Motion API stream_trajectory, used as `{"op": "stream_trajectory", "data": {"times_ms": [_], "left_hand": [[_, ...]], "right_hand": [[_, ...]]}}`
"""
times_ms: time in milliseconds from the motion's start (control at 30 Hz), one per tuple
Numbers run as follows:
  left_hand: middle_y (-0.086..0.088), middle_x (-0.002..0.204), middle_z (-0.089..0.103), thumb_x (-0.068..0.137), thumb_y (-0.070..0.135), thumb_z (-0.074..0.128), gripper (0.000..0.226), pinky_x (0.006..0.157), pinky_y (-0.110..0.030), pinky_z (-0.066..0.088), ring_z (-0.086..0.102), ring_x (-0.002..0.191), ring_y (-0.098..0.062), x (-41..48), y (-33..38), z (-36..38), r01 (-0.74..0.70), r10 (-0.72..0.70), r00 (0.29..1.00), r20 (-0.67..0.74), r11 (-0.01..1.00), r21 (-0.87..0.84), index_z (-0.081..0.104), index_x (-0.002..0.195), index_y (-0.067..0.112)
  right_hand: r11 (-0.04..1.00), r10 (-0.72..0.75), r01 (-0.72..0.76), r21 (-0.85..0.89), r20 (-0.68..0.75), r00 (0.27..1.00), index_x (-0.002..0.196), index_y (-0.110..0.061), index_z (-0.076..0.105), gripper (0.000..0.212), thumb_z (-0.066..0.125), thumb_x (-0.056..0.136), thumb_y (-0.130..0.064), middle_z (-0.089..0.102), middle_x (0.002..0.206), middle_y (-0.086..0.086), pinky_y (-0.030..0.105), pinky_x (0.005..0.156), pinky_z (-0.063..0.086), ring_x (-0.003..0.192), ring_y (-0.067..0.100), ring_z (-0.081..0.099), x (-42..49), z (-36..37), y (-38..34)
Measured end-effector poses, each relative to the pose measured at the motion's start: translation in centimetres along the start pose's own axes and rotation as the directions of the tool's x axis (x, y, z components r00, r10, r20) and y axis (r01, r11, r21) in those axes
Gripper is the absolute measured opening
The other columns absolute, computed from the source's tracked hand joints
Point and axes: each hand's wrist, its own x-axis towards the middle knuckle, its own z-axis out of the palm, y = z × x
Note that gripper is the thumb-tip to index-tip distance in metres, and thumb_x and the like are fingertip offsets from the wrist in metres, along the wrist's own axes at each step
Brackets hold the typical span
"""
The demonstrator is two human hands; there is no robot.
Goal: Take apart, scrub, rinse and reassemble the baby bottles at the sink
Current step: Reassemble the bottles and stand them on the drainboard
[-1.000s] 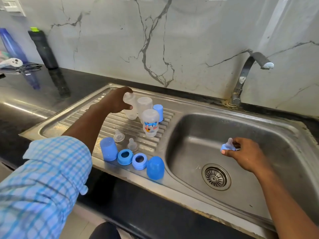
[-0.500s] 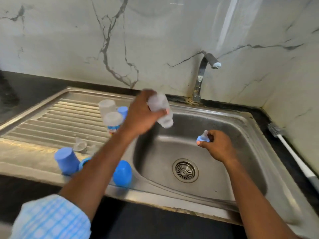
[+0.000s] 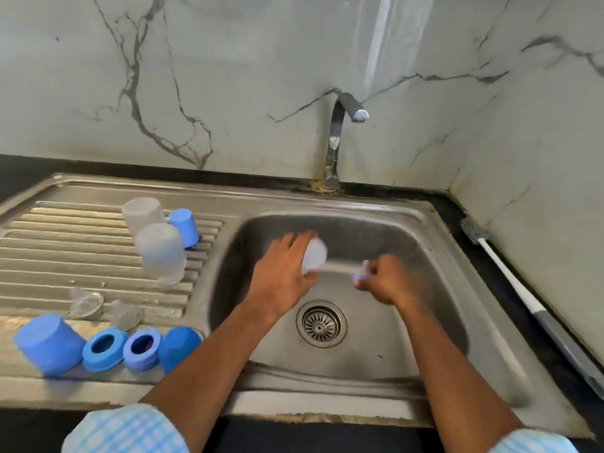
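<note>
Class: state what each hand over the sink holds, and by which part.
The left hand grips a clear bottle round its body. The right hand pinches a teat by its blue ring; blur hides finer detail.

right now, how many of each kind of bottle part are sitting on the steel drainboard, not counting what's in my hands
clear plastic bottle bodies: 2
blue plastic caps: 3
blue plastic screw rings: 2
clear soft teats: 2
total: 9
held, not counted: clear bottle in left hand, small blue and clear piece, blurred, in right hand
</note>
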Motion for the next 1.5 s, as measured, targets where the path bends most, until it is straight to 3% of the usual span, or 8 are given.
{"op": "stream_trajectory", "data": {"times_ms": [133,233,333,433,500,600,733,1500], "left_hand": [[-0.005,0.132,0.055,0.081,0.024,0.075,0.063,0.093,-0.033,0.051,0.052,0.118,-0.023,0.6,2.0,-0.4,-0.100,0.091,0.980,-0.177,0.994,-0.042,0.048,0.138,0.021],[-0.005,0.135,0.055,0.083,0.024,0.075,0.064,0.093,-0.036,0.053,0.055,0.121,-0.025,-0.6,2.1,0.4,-0.105,0.103,0.984,-0.143,0.994,-0.006,0.048,0.140,0.021],[-0.005,0.136,0.054,0.081,0.020,0.076,0.063,0.093,-0.036,0.053,0.055,0.121,-0.025,-0.3,2.0,0.1,-0.108,0.099,0.982,-0.164,0.993,-0.046,0.049,0.138,0.019],[0.005,0.133,0.055,0.082,0.026,0.077,0.061,0.095,-0.029,0.049,0.056,0.117,-0.014,-1.0,1.5,0.9,0.108,-0.130,0.988,-0.080,0.965,-0.238,0.050,0.137,0.023],[0.005,0.123,0.062,0.081,0.028,0.079,0.051,0.092,-0.027,0.051,0.061,0.108,-0.010,-0.5,1.7,0.3,0.280,-0.416,0.906,-0.077,0.725,-0.629,0.057,0.126,0.022],[-0.012,0.120,0.067,0.092,0.018,0.068,0.026,0.081,-0.032,0.059,0.069,0.100,-0.021,-0.4,1.5,-0.4,0.399,-0.572,0.758,0.314,0.025,-0.917,0.059,0.116,0.014],[-0.010,0.117,0.065,0.098,0.019,0.057,0.031,0.078,-0.032,0.059,0.068,0.100,-0.024,-0.4,1.4,-1.1,0.403,-0.506,0.719,0.476,-0.255,-0.879,0.054,0.129,0.018],[-0.013,0.118,0.070,0.082,0.036,0.065,0.049,0.080,-0.031,0.059,0.071,0.098,-0.023,-0.7,1.4,0.0,0.479,-0.407,0.775,0.483,-0.120,-0.870,0.062,0.126,0.015]], "right_hand": [[0.951,-0.127,0.262,0.163,-0.566,0.814,0.102,-0.015,0.067,0.014,0.069,0.091,-0.023,0.062,0.095,-0.010,0.017,0.072,0.038,0.088,0.007,0.056,0.5,-1.9,-1.0],[1.000,-0.007,0.009,0.008,-0.124,0.992,0.087,-0.017,0.067,0.016,0.069,0.089,-0.033,0.065,0.082,-0.002,0.024,0.062,0.041,0.085,0.019,0.062,0.4,-0.2,0.2],[0.975,-0.036,0.130,0.178,-0.455,0.890,0.099,-0.016,0.069,0.017,0.071,0.088,-0.029,0.067,0.092,-0.005,0.024,0.073,0.042,0.083,0.014,0.060,0.4,-0.9,-0.2],[0.990,0.003,0.022,0.141,-0.179,0.984,0.102,-0.015,0.073,0.023,0.075,0.085,-0.029,0.072,0.092,0.000,0.024,0.065,0.040,0.078,0.011,0.060,0.2,-1.1,-0.4],[0.980,0.048,-0.035,0.194,-0.059,0.997,0.093,-0.015,0.074,0.018,0.078,0.082,-0.029,0.073,0.087,0.004,0.024,0.063,0.044,0.077,0.014,0.065,0.2,-0.5,0.9],[0.817,-0.039,0.190,0.545,-0.276,0.960,0.089,-0.019,0.068,0.017,0.082,0.080,-0.020,0.072,0.088,-0.004,0.024,0.077,0.052,0.084,0.010,0.069,0.5,-2.1,-0.1],[0.628,-0.177,0.334,0.703,-0.288,0.941,0.092,-0.019,0.062,0.032,0.083,0.073,-0.004,0.067,0.087,-0.007,0.014,0.073,0.049,0.075,-0.002,0.063,-0.6,-2.5,-1.5],[0.657,-0.372,0.346,0.670,-0.111,0.922,0.105,-0.026,0.073,0.039,0.084,0.070,-0.013,0.076,0.102,-0.004,0.025,0.087,0.053,0.099,0.013,0.070,-0.7,-2.6,-1.1]]}}
